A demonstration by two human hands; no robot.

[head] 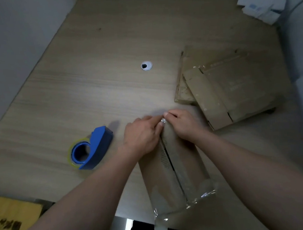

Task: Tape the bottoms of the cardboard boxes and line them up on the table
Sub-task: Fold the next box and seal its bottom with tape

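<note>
Wood-grain table (91, 94), seen from above.

Right side: stack of flattened boxes (235, 86), lying flat, skewed to the table edge.

Centre, in front of the person: cardboard box (185, 159), bottom up. Long axis runs from the near table edge away from the person, with the far end leaning slightly left. The flap seam shows as a dark line along that axis.

Left hand (141, 135) and right hand (181, 123) meet at the box's far end. Fingers are curled, and the thumb and forefinger tips of both pinch a crinkled end of clear tape (163, 120). More tape wraps glossy over the near end.

Left of the box, apart from it: blue tape dispenser (97, 146), on its side.

Mid-table: round cable grommet (146, 65).
</note>
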